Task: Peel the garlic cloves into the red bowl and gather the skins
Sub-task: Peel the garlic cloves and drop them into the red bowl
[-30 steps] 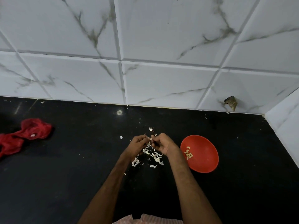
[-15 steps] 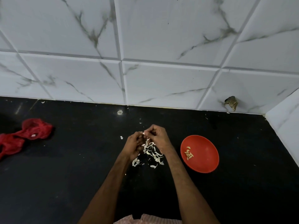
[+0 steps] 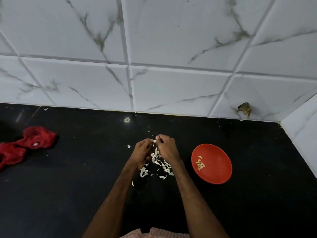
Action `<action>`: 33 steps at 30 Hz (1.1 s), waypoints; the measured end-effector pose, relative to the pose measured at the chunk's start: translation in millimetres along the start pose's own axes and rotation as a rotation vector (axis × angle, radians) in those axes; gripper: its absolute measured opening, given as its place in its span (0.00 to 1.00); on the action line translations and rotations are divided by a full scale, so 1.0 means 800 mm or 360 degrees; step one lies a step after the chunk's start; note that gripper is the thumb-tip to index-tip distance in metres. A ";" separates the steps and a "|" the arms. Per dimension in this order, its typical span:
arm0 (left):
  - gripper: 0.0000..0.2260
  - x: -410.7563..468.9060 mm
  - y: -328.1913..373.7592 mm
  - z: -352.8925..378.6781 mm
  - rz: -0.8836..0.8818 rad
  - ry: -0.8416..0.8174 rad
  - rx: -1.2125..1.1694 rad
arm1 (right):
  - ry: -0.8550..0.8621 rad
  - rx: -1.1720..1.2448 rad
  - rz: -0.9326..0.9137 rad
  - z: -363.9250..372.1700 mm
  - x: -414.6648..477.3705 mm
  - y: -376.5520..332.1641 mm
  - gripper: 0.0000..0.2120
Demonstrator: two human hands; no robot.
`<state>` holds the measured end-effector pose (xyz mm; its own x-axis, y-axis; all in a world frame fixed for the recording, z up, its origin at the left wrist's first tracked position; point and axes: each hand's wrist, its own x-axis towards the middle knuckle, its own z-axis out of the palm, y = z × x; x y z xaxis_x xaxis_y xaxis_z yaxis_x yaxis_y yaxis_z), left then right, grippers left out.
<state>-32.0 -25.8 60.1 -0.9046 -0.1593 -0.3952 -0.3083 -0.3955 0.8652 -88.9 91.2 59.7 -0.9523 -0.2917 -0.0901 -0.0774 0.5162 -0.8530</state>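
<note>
**Two hands pinching one clove above the skins**

Two hands meet over the middle of the black counter (image 3: 68,186). We see the left hand (image 3: 142,152) and the right hand (image 3: 167,148) knuckle to knuckle, fingers curled. Both sets of fingertips are closed on a small pale garlic clove (image 3: 154,141) held between them. Whether the left palm holds anything more, we cannot tell.

Around the hands we find plenty of bare counter. A wide dark stretch runs off to the left, another lies in front of the forearms toward the near edge, and a band of it lies behind the hands up to the tiled wall (image 3: 171,83). To the right the room is tighter. The red bowl (image 3: 212,179) stands near the right wrist but apart from it, and beyond the bowl a side wall (image 3: 301,134) closes the corner. A chipped spot (image 3: 245,110) marks the back tile low down, behind the bowl.

The clove sits at the far tip of both hands, raised off the counter. Directly under and just nearer than the hands lies the loose pile of skins (image 3: 161,164), spread between the two wrists, with a few stray flakes to the left and behind. A few peeled cloves (image 3: 199,164) lie in the left half of the bowl.

Well apart at the far left edge we see a crumpled red mesh bag (image 3: 25,145).
</note>
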 end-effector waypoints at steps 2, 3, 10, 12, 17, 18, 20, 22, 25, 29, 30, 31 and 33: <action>0.17 0.000 0.001 0.003 0.0014 -0.0011 -0.0039 | -0.0011 0.0252 0.0143 -0.001 0.002 0.000 0.21; 0.17 0.001 0.001 0.004 0.0020 -0.0003 -0.0057 | -0.0026 0.0311 0.0169 -0.001 0.003 0.001 0.20; 0.17 0.007 0.002 0.008 -0.0056 0.0121 -0.0181 | -0.0048 0.0729 0.0099 -0.006 0.000 0.005 0.05; 0.18 0.005 0.005 0.011 -0.0069 0.0139 -0.0221 | -0.0094 0.0899 0.0134 -0.007 -0.004 0.004 0.05; 0.19 0.004 0.005 0.012 -0.0040 0.0195 -0.0040 | 0.0040 0.0928 0.0138 -0.003 0.000 0.004 0.06; 0.19 0.005 0.005 0.012 -0.0029 0.0208 -0.0004 | 0.0078 0.0944 0.0158 -0.001 0.001 0.004 0.04; 0.19 0.007 0.003 0.011 0.0015 0.0227 0.0043 | 0.0104 0.0943 0.0228 0.001 0.003 0.004 0.00; 0.18 0.009 0.001 0.013 0.0078 0.0240 0.0075 | 0.0083 0.0901 0.0265 0.002 0.004 0.005 0.03; 0.18 0.008 -0.001 0.015 0.0146 0.0272 0.0095 | 0.0074 0.0842 0.0219 0.002 0.004 0.002 0.02; 0.17 0.010 -0.002 0.016 0.0191 0.0305 0.0104 | 0.0092 0.0721 0.0083 0.001 0.003 0.002 0.06; 0.17 0.011 -0.002 0.016 0.0182 0.0312 0.0109 | 0.0102 0.0665 0.0050 0.001 0.004 0.004 0.06; 0.17 0.012 -0.002 0.016 0.0169 0.0312 0.0119 | 0.0106 0.0601 0.0019 0.000 0.003 0.005 0.05; 0.17 0.014 -0.002 0.013 0.0162 0.0273 0.0182 | 0.0118 0.0497 -0.0016 -0.002 0.004 0.007 0.04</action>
<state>-44.7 -17.3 57.7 -0.8724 -0.3487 -0.3425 -0.2584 -0.2658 0.9287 -92.8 94.8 55.6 -0.9717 -0.2301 -0.0528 -0.0036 0.2380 -0.9712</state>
